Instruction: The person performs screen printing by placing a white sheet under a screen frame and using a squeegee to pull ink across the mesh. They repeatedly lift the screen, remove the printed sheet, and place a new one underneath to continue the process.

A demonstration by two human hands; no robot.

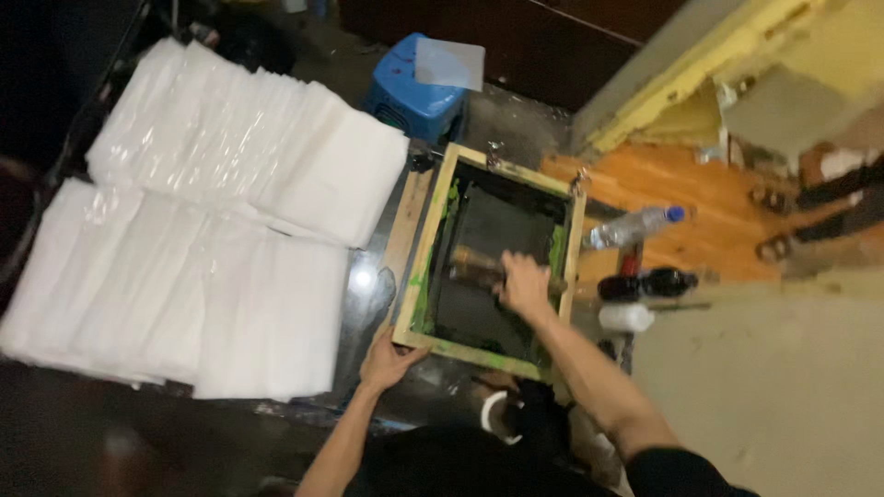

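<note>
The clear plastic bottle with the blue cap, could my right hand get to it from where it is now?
Probably yes. The right hand grips the squeegee inside the frame; the bottle lies just beyond the frame's right edge, nothing between.

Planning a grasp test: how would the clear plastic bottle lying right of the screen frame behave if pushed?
The clear plastic bottle lies on its side on the wooden surface, so it would probably roll if nudged across its length. It looks thin-walled, likely light and easily squeezed; how full it is cannot be told. Its smooth surface may be slippery. The dark bottle beside it could stop a roll.

Left hand [389,361] lies flat with fingers spread; right hand [525,283] is curled closed, arm outstretched.
</note>
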